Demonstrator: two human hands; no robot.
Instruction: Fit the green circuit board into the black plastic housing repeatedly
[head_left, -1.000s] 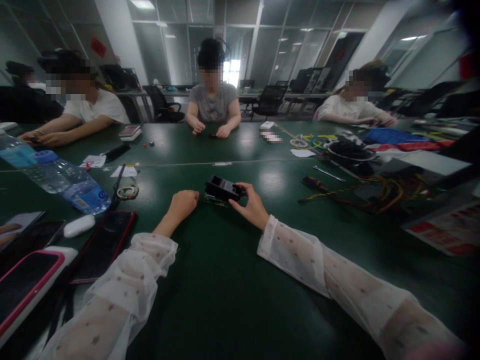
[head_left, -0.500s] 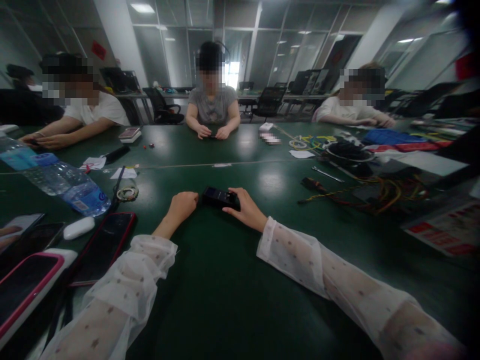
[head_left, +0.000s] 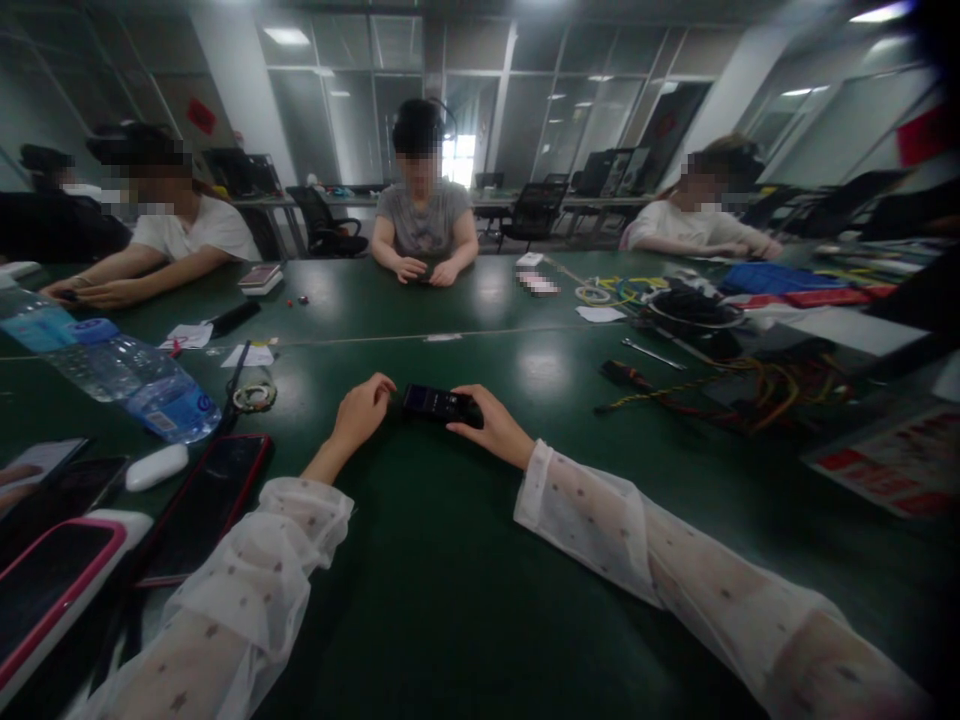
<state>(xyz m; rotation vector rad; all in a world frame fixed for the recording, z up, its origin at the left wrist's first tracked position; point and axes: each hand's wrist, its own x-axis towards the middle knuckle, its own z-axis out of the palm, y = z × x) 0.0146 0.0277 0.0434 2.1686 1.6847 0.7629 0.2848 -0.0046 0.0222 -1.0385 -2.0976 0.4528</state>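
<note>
A small black handheld device [head_left: 435, 402] with a dark screen at its left end and small light marks in the middle rests on the green table [head_left: 420, 560]; its exact kind is unclear. My right hand [head_left: 491, 425] grips its right end, thumb on the near side and fingers over the far side. Just left of the device, apart from it, is my left hand [head_left: 361, 415]. Its fingers are loosely bent and partly spread, with nothing visible in them. Sheer white sleeves with star spots cover both forearms.
Left: water bottles [head_left: 161, 395], a white earbud case [head_left: 156, 467], a red-edged phone [head_left: 214, 505], a pink-cased phone [head_left: 56, 580] and a bracelet [head_left: 253, 398]. Right: tangled cables [head_left: 772, 385] and a wrench [head_left: 652, 353]. Several people sit around, including one opposite [head_left: 424, 220].
My left hand has loosened from a fist, its fingers lifting apart. The black device has tipped slightly, showing more of its face. My right hand keeps its hold. The view has shifted slightly.
</note>
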